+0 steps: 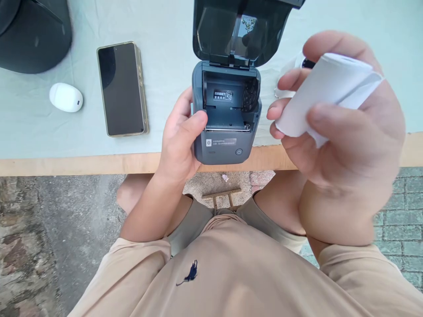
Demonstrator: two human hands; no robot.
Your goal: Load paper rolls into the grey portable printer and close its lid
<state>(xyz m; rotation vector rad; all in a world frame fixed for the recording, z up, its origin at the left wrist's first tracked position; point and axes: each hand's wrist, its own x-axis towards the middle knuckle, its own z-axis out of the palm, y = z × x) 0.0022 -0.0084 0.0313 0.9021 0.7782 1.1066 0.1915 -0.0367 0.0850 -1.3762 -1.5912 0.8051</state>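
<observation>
A small dark grey printer (220, 145) sits at the near edge of the table, its lid (238, 26) swung up and its paper bay bare. My left hand (180, 136) grips the printer's left side, thumb resting on the front rim of the bay. My right hand (343, 119) is raised to the right of the printer and close to the camera. It holds a white paper roll (325, 88) between thumb and fingers, with a loose end of paper trailing off at the right.
A dark phone (121, 88) lies face up left of the printer, and a white oval case (65, 97) lies further left. A black object (33, 35) fills the far left corner. The table's wooden edge (99, 164) runs across; stone paving lies below.
</observation>
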